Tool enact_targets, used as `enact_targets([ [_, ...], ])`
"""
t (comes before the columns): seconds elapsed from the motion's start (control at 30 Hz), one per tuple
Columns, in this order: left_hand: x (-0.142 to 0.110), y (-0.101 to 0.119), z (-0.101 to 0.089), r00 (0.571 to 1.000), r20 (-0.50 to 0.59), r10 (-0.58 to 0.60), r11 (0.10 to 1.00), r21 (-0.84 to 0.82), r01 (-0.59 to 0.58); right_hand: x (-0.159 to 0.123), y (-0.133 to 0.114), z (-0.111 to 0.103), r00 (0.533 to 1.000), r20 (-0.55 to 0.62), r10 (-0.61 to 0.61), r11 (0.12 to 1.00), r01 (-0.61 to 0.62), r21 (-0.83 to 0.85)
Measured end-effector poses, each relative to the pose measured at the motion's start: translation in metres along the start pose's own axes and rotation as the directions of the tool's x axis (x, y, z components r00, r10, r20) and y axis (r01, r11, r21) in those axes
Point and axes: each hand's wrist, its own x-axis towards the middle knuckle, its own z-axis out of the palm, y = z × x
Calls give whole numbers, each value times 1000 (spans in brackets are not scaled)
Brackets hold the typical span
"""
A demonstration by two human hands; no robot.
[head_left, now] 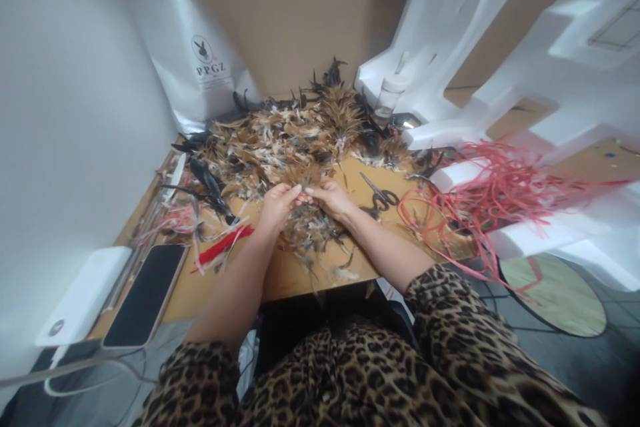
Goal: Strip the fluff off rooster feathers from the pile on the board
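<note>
My left hand (pixel 281 202) and my right hand (pixel 327 197) come close together over the front middle of the wooden table (pixel 290 283). Both are closed, thumbs and fingers pinching a small bunch of brown feathers (pixel 313 175) that fans out above the fingertips. Loose grey-brown feathers (pixel 310 230) lie just below and behind my wrists. Beyond the hands spreads a large heap of brown, white and black feathers (pixel 270 140). Black-handled scissors (pixel 383 197) rest to the right of my right hand. Red strips (pixel 225 250) lie left of my left forearm.
A phone (pixel 146 295) and a white power bank (pixel 85 297) with a cable sit at the left edge. A silver bag (pixel 193 57) stands at the back left. Tangled pink ribbon (pixel 505 190) hangs over white foam pieces (pixel 530 233) at right, near a clear jar (pixel 391 95).
</note>
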Motion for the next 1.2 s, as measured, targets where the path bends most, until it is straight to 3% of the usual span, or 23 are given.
enact_targets([
  [0.2, 0, 1, 0, 997, 24, 75, 991, 105, -77, 2, 2, -4, 998, -63, 4, 1000, -5, -21],
  [0.43, 1, 2, -4, 995, 86, 56, 994, 86, -63, 2, 4, -11, 992, 82, 97, 995, -98, 6],
  [0.57, 3, -1, -3, 995, 46, 89, 992, 83, -93, 3, 5, -8, 996, -50, 77, 997, -78, -25],
  [0.73, 4, 2, -7, 984, -1, 179, 973, 149, -177, 4, -12, -9, 980, -179, -88, 979, 51, -199],
  [0.83, 6, 4, -13, 971, -43, 235, 957, 183, -224, 0, -43, -27, 920, -302, -250, 943, 161, -290],
  [1.0, 9, 3, -18, 967, -58, 248, 951, 203, -232, -9, -105, -95, 725, -487, -487, 852, 271, -448],
  [1.1, 8, 2, -17, 970, -42, 241, 950, 215, -227, -12, -120, -137, 606, -632, -483, 847, 142, -512],
  [1.2, 8, 3, -17, 968, -46, 245, 950, 209, -231, -12, -114, -164, 558, -701, -444, 812, -79, -578],
])
